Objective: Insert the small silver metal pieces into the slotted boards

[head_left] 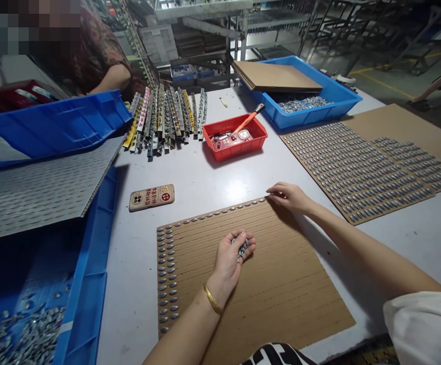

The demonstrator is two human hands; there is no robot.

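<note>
Mid-sheet on brown corrugated cardboard (266,299), left hand (231,256) cups grey metal studs (242,247); open right hand (286,197) rests at far corner.

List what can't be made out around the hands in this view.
Head view:
- Grey metal pieces in the left hand: fingers hide how many.
- Blue bin at the back: stacked cardboard hides part of its contents.
- Red tray: its small items are too small to identify.
- Co-worker: cut off by the top edge, corner blurred.
</note>
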